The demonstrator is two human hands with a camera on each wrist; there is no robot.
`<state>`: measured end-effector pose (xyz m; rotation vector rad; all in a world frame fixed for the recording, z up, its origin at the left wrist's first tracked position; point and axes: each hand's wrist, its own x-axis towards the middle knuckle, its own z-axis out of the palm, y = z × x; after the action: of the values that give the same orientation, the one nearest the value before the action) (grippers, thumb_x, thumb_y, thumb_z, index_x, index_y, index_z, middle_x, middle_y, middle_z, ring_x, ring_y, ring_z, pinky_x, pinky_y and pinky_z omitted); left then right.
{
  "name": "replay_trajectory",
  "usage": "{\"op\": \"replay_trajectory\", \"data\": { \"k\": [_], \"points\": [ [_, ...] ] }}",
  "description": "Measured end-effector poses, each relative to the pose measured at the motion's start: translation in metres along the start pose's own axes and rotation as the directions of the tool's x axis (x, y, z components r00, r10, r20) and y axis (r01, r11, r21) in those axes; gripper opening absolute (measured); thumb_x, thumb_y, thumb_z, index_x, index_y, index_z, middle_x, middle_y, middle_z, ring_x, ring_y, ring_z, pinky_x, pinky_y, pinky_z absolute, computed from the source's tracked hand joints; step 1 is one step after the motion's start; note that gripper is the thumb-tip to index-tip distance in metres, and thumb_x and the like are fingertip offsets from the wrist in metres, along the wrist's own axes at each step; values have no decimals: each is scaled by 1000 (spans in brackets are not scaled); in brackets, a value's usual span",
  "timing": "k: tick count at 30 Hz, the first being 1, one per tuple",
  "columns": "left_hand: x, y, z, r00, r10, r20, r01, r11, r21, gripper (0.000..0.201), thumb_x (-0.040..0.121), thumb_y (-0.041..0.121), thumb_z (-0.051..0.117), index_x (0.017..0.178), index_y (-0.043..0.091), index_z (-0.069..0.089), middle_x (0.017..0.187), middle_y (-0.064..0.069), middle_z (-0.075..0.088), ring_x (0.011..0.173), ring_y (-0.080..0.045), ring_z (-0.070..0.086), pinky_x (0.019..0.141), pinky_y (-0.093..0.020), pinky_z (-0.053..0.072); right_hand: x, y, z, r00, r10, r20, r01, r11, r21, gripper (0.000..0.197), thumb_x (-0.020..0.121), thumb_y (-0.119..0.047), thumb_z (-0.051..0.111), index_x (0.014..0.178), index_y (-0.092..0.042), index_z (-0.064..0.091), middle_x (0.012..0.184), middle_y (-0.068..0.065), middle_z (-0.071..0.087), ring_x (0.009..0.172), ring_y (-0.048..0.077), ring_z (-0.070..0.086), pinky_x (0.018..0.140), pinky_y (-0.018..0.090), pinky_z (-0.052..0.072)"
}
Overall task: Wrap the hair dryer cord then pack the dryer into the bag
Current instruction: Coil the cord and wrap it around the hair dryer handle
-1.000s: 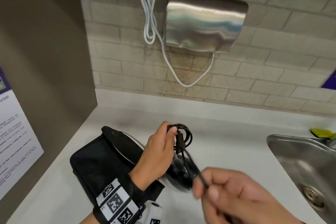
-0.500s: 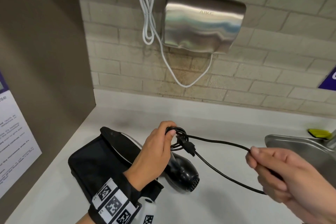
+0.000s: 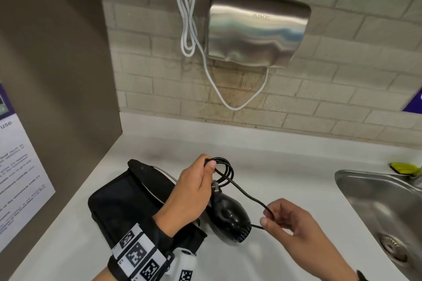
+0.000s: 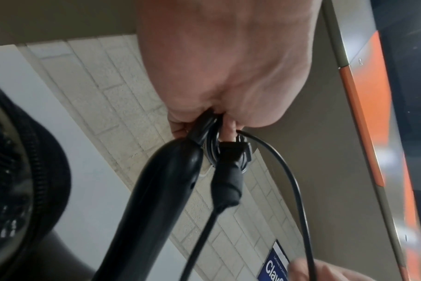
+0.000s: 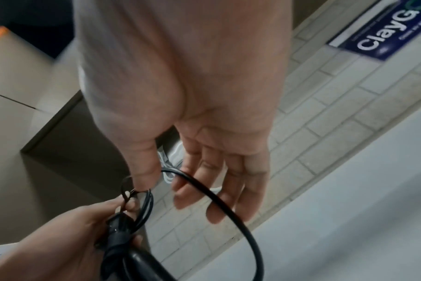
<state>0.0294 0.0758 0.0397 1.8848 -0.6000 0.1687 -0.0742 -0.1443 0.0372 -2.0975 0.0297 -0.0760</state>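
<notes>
Hair dryer (image 3: 230, 217), held just above the counter (image 3: 285, 166) beside the black bag (image 3: 127, 198): the left hand (image 3: 194, 191) pinches the coiled cord (image 3: 225, 170) at the handle end to keep the loops gathered, while the right hand (image 3: 292, 223) pinches the free length, apparently guiding another turn.

black dryer (image 3: 230, 217), cord (image 3: 242, 191), bag (image 3: 123, 198)

The right hand (image 5: 192, 114) pinches a black cord (image 5: 228, 209) looping to the left hand (image 5: 67, 237).
</notes>
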Motion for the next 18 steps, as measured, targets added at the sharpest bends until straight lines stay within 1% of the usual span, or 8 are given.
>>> {"op": "replay_trajectory", "data": {
  "k": [3, 5, 8, 10, 11, 13, 16, 18],
  "points": [
    [0, 2, 0, 1000, 15, 7, -15, 999, 34, 29, 105, 31, 34, 87, 15, 50, 61, 9, 42, 51, -5, 38, 51, -18, 35, 3, -10, 12, 996, -51, -75, 56, 997, 61, 16, 82, -17, 76, 92, -21, 64, 77, -1, 70, 78, 12, 68, 85, 24, 54],
    [-1, 5, 3, 999, 31, 14, -32, 996, 78, 30, 105, 31, 33, 87, 14, 48, 61, 9, 41, 52, -6, 38, 51, -18, 33, 7, -25, 21, 987, -123, -105, 131, 988, 76, 23, 81, -23, 77, 99, -25, 63, 83, 1, 70, 80, 11, 69, 82, 21, 53],
    [-2, 9, 8, 998, 44, 40, -49, 991, 123, 30, 106, 34, 32, 88, 16, 48, 63, 7, 43, 56, -7, 39, 56, -24, 36, 16, -47, 35, 978, -194, -81, 193, 981, -24, 18, 87, -26, 71, 100, -33, 60, 88, -5, 66, 60, 9, 62, 62, 22, 52],
    [-2, 12, 8, 998, 43, 54, -49, 991, 121, 29, 106, 34, 32, 89, 17, 48, 65, 7, 45, 59, -8, 41, 58, -25, 37, 21, -57, 41, 958, -277, -68, 260, 947, -188, 6, 93, -28, 63, 97, -31, 60, 83, -7, 66, 53, 6, 55, 54, 13, 41],
    [-2, 13, 8, 997, 41, 60, -47, 993, 112, 29, 106, 34, 32, 88, 18, 48, 66, 8, 45, 59, -8, 41, 58, -25, 37, 24, -61, 41, 943, -329, -60, 301, 914, -272, 2, 95, -29, 59, 97, -29, 60, 81, -8, 66, 56, 4, 55, 55, 13, 40],
    [-4, 14, 5, 996, 38, 80, -46, 994, 96, 28, 106, 35, 31, 85, 23, 46, 66, 10, 44, 60, -6, 40, 58, -21, 34, 28, -66, 38, 912, -409, -43, 360, 844, -397, 12, 96, -33, 52, 94, -28, 63, 82, -10, 67, 64, 2, 55, 61, 15, 42],
    [-8, 13, 1, 994, 39, 105, -46, 996, 70, 27, 107, 33, 31, 81, 34, 41, 67, 12, 41, 64, -4, 40, 61, -17, 30, 35, -71, 27, 900, -434, -47, 380, 833, -402, 17, 95, -32, 50, 94, -27, 66, 80, -18, 64, 73, 2, 57, 67, 17, 44],
    [-10, 13, 0, 989, 46, 142, -52, 998, 41, 26, 105, 26, 33, 83, 37, 41, 71, 10, 42, 69, -6, 41, 62, -16, 30, 36, -75, 23, 906, -421, -42, 377, 848, -372, 16, 97, -28, 52, 90, -27, 67, 71, -23, 59, 69, 1, 56, 63, 12, 40]
  ]
}}
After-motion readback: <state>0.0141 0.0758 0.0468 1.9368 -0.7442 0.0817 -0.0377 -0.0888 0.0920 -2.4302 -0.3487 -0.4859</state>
